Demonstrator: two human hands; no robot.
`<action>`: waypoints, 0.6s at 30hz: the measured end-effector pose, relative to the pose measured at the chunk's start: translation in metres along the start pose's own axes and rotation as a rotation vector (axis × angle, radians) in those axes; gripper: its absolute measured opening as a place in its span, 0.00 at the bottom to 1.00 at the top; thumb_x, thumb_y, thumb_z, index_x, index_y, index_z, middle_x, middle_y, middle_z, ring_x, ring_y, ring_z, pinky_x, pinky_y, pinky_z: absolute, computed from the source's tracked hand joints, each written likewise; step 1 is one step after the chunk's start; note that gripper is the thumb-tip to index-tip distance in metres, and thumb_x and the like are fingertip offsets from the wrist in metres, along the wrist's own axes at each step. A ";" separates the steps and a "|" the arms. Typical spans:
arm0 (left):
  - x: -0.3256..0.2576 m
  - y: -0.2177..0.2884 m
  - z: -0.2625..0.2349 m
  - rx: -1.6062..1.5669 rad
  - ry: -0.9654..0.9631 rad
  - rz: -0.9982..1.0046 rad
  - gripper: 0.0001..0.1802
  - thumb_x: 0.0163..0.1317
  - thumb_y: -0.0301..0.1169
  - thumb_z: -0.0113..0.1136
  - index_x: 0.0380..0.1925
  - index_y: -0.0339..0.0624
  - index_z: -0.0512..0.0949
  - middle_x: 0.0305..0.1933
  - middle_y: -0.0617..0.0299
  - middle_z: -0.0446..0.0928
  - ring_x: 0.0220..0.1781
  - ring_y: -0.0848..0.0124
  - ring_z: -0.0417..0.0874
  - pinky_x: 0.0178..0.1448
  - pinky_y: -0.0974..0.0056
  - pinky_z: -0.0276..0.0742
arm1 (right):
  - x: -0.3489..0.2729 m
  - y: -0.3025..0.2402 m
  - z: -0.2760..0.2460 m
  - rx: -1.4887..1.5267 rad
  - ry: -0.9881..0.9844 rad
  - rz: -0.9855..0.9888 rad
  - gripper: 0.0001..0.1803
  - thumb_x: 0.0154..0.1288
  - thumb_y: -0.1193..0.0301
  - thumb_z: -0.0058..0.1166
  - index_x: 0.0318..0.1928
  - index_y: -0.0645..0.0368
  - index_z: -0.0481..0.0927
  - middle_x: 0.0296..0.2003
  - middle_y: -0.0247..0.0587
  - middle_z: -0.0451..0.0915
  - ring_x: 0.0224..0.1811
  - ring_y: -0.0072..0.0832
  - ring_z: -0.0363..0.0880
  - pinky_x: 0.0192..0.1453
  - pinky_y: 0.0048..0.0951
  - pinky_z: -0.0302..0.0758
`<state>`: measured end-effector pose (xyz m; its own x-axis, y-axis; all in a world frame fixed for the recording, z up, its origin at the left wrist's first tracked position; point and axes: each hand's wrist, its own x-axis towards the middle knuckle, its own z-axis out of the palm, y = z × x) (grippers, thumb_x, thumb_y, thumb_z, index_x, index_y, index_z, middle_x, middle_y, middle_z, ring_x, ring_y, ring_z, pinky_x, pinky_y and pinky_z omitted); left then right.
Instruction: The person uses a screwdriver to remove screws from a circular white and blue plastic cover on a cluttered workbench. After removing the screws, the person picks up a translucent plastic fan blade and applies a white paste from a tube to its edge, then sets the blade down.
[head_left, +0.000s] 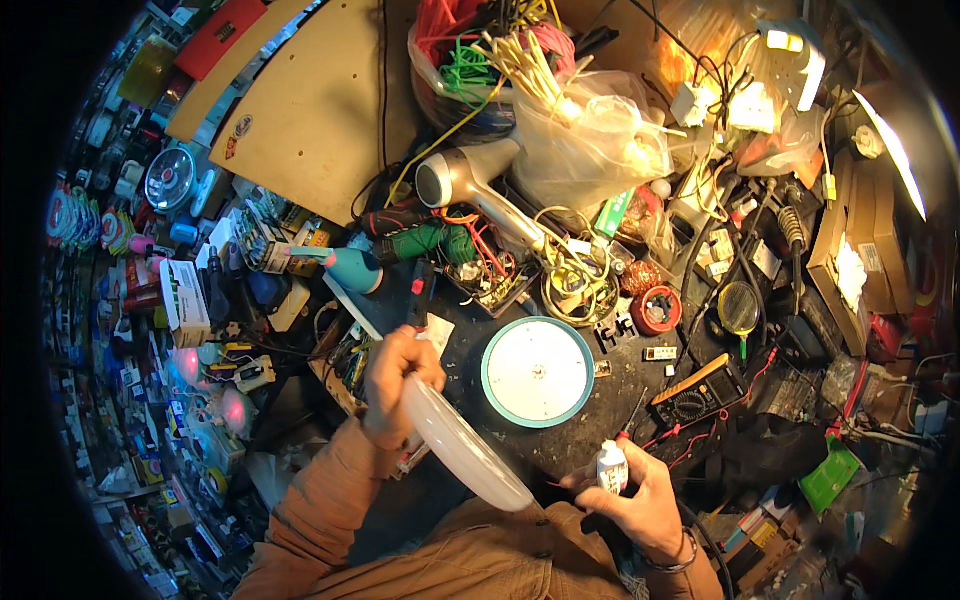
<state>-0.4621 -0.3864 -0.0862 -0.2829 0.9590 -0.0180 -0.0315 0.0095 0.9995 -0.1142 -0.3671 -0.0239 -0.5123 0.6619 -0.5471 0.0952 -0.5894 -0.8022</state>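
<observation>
My left hand (392, 385) grips the upper edge of a white, shallow round cover (470, 450), tilted and seen nearly edge-on above my lap. In my right hand (640, 505), close to my body, is a small white bottle (612, 467) with a narrow top pointing up; the fingers wrap round it. Between and beyond the hands, a round white disc with a blue-green rim (538, 372) lies on the dark bench, with a small spot at its centre. Neither hand touches the disc.
A yellow-and-black multimeter (700, 390) lies right of the disc, below a red round tub (657, 310). Behind stand a hair dryer (470, 185), coiled cable (580, 285) and plastic bags (590, 130). A blue spray bottle (350, 270) is at left. A lit lamp (890, 150) stands far right.
</observation>
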 end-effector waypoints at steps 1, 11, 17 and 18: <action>0.005 0.003 -0.009 -0.009 -0.008 0.017 0.23 0.92 0.35 0.40 0.30 0.42 0.65 0.21 0.65 0.65 0.21 0.72 0.70 0.32 0.64 0.73 | 0.000 0.000 -0.004 -0.089 -0.011 0.052 0.14 0.77 0.69 0.76 0.52 0.65 0.86 0.44 0.40 0.95 0.39 0.15 0.86 0.46 0.24 0.84; 0.019 0.031 -0.030 -0.158 0.026 -0.083 0.32 0.93 0.40 0.34 0.20 0.49 0.60 0.19 0.69 0.58 0.20 0.75 0.59 0.34 0.64 0.70 | -0.006 0.016 0.010 0.047 -0.286 0.167 0.14 0.89 0.65 0.63 0.57 0.65 0.88 0.43 0.34 0.93 0.45 0.17 0.87 0.52 0.26 0.84; 0.019 0.027 -0.029 -0.076 0.047 -0.062 0.31 0.93 0.42 0.34 0.22 0.50 0.61 0.19 0.69 0.56 0.20 0.74 0.58 0.35 0.65 0.69 | -0.003 0.011 0.016 -0.039 -0.233 0.086 0.16 0.88 0.64 0.64 0.60 0.65 0.88 0.41 0.33 0.93 0.42 0.16 0.86 0.49 0.26 0.84; 0.019 0.025 -0.029 -0.096 0.059 -0.069 0.31 0.93 0.43 0.34 0.22 0.50 0.60 0.19 0.69 0.56 0.20 0.74 0.58 0.35 0.64 0.69 | -0.003 0.009 0.016 -0.095 -0.206 0.078 0.16 0.88 0.64 0.64 0.60 0.65 0.88 0.40 0.33 0.93 0.40 0.16 0.86 0.48 0.26 0.84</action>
<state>-0.4964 -0.3764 -0.0619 -0.3326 0.9386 -0.0915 -0.1440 0.0453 0.9885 -0.1257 -0.3823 -0.0259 -0.6627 0.5020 -0.5557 0.2159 -0.5825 -0.7836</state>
